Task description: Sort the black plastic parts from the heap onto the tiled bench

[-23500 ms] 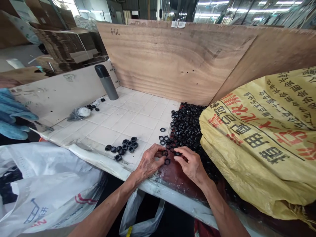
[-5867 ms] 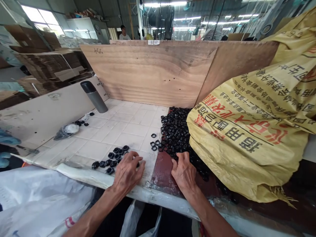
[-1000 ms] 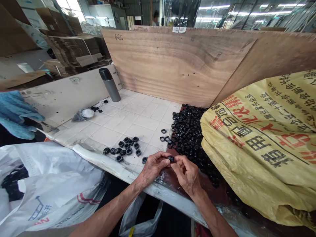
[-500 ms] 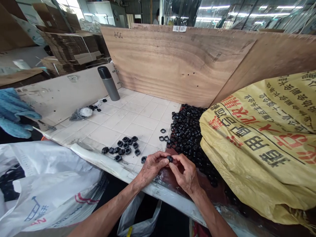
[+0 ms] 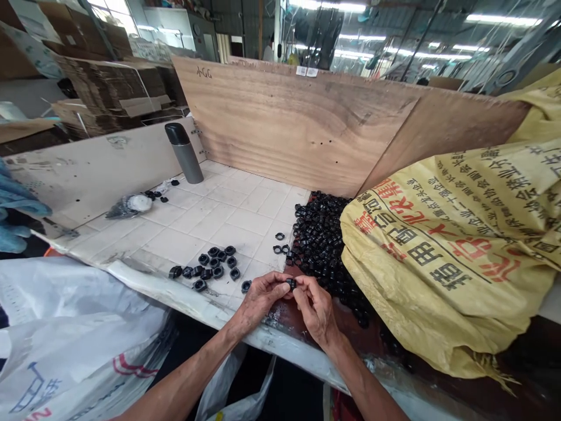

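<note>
Between my fingertips is a small black ring-shaped plastic part (image 5: 291, 284), held above the table's front edge. My left hand (image 5: 263, 297) pinches it from the left, and the fingers of my right hand (image 5: 316, 304) close on its right side. The fingers cover much of the part. Left of my hands, several black ring parts (image 5: 218, 272) lie loosely grouped on the pale tiled tabletop (image 5: 175, 231). Just beyond my right hand spreads a big heap of similar black rings (image 5: 322, 234), with a few thin ones (image 5: 279, 236) beside it.
A large yellow woven sack (image 5: 421, 280) lies at the right against the heap. Wooden boards (image 5: 280, 123) wall the table's back. A grey flask (image 5: 188, 158) and a small clear bag (image 5: 129, 206) stand at the left. A white sack (image 5: 79, 316) hangs at the front left.
The camera view has turned slightly right and up, so everything sits further left. Both hands still grip the same part at nearly the same place over the table.
</note>
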Motion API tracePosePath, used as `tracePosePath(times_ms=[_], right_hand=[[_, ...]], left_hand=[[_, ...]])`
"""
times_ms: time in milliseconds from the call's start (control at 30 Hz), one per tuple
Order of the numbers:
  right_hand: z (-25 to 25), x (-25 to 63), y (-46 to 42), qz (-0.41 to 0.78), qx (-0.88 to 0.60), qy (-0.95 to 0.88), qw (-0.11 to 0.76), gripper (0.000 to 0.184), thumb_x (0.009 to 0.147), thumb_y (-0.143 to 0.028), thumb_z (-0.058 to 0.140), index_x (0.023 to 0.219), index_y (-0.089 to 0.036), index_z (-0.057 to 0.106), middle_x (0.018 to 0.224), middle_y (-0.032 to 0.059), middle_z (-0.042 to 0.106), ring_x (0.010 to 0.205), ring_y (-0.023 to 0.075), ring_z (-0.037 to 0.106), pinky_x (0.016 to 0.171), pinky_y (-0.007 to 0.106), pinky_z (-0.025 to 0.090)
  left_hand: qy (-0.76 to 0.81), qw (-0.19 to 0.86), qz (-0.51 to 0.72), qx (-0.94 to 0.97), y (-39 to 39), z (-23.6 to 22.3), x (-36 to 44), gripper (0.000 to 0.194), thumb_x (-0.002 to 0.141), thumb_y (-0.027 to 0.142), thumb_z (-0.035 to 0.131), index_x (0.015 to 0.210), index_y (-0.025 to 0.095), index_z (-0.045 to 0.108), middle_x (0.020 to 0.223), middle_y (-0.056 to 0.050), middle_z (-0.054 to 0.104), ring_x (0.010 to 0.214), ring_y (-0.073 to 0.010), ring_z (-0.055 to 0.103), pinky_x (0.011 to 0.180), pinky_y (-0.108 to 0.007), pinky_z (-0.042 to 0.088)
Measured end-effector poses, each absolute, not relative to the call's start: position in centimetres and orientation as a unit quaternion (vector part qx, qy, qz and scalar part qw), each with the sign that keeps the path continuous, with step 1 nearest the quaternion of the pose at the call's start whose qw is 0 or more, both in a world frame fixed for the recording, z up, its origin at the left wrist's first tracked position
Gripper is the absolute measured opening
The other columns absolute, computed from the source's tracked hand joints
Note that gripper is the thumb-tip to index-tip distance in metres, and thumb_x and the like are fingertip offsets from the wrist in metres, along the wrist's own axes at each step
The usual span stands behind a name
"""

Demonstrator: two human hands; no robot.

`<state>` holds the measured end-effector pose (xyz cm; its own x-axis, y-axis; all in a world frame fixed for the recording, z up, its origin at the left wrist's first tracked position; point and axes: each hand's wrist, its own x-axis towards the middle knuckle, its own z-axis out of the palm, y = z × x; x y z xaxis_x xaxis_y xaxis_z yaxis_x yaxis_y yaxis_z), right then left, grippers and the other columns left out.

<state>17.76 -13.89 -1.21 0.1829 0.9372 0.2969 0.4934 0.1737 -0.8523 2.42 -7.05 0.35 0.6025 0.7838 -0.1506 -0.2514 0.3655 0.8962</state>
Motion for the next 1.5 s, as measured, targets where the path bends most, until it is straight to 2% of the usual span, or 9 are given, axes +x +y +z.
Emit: tracePosePath(times_ms=[167,367,500,700,867,967,1233,1367,1500], right_hand=[[-1.2,17.7,-14.1,0.243,-0.6,-0.593,0.478,0.015,0.096,-0.034,0.054,0.096,-0.021,0.062,0.073,-0.0001,0.065,0.058,0.0144,0.062,0.058,0.024,0.051],[-1.5,17.1,-14.0,0.255,-0.608,-0.57,0.491,0.021,0.096,-0.039,0.053,0.097,-0.02,0.061,0.074,0.0007,0.065,0.06,0.0149,0.063,0.059,0.025,0.052],[-1.4,16.3,-13.8,0.322,-0.648,-0.498,0.478,0.03,0.094,-0.048,0.053,0.087,-0.02,0.059,0.052,-0.0072,0.047,0.046,0.0119,0.046,0.047,0.022,0.039],[-1.2,14.5,-14.6,0.448,-0.657,-0.312,0.52,0.045,0.089,-0.061,0.055,0.072,-0.02,0.049,0.056,-0.0076,0.043,0.039,0.0061,0.028,0.037,0.02,0.02],[-1.1,13.3,-15.6,0.264,-0.703,-0.412,0.517,0.032,0.092,-0.049,0.055,0.098,-0.018,0.063,0.056,-0.0047,0.053,0.05,0.0133,0.051,0.05,0.024,0.042],[-1.5,12.8,-15.8,0.203,-0.709,-0.448,0.506,0.03,0.092,-0.045,0.053,0.099,-0.018,0.064,0.06,-0.0033,0.056,0.053,0.0146,0.055,0.054,0.026,0.046],[-2.4,11.0,-15.1,0.378,-0.684,-0.29,0.553,0.039,0.091,-0.056,0.054,0.09,-0.017,0.06,0.052,-0.0048,0.053,0.043,0.0126,0.048,0.046,0.024,0.041],[-2.4,13.1,-14.7,0.191,-0.784,-0.384,0.449,0.034,0.093,-0.048,0.053,0.101,-0.016,0.063,0.065,0.0023,0.064,0.05,0.0171,0.058,0.053,0.029,0.047],[-2.6,15.6,-13.7,-0.003,-0.81,-0.492,0.318,0.036,0.09,-0.023,0.049,0.122,-0.012,0.061,0.092,0.0122,0.072,0.081,0.025,0.068,0.077,0.036,0.052]], left_hand=[[0.284,0.768,0.332,0.469,-7.0,0.2,2.1,0.035,0.075,0.04,0.081,0.097,0.014,0.073,0.081,-0.005,0.075,0.076,-0.0176,0.069,0.076,-0.029,0.053],[0.284,0.765,0.331,0.474,-6.9,-0.9,2.1,0.035,0.076,0.041,0.078,0.097,0.014,0.073,0.073,-0.003,0.071,0.071,-0.0174,0.067,0.074,-0.03,0.052],[0.309,0.719,0.327,0.53,-6.8,-1.0,1.7,0.027,0.079,0.037,0.074,0.097,0.017,0.074,0.083,-0.004,0.074,0.079,-0.0202,0.068,0.078,-0.031,0.052],[0.263,0.599,0.344,0.674,-6.9,-0.6,1.2,0.019,0.083,0.026,0.065,0.099,0.023,0.076,0.103,-0.005,0.075,0.099,-0.0239,0.067,0.094,-0.035,0.049],[0.297,0.733,0.258,0.555,-7.0,-0.1,0.7,0.026,0.081,0.034,0.069,0.101,0.018,0.074,0.092,-0.006,0.077,0.086,-0.0231,0.07,0.081,-0.034,0.053],[0.281,0.759,0.242,0.535,-6.8,-0.5,0.4,0.026,0.082,0.034,0.069,0.101,0.016,0.072,0.093,-0.007,0.077,0.085,-0.0226,0.071,0.079,-0.033,0.054],[0.193,0.489,0.321,0.788,-6.0,-2.3,-0.6,0.025,0.094,0.016,0.047,0.112,0.021,0.064,0.107,-0.007,0.069,0.098,-0.0193,0.067,0.09,-0.033,0.053],[0.237,0.327,0.254,0.879,-5.3,-1.6,-3.1,0.024,0.09,0.007,0.045,0.102,0.016,0.063,0.095,-0.009,0.064,0.09,-0.0213,0.064,0.086,-0.035,0.053],[0.378,0.091,0.18,0.904,-4.4,0.2,-5.2,0.021,0.086,0.007,0.047,0.078,0.014,0.065,0.086,-0.014,0.061,0.088,-0.0311,0.059,0.079,-0.045,0.051]])
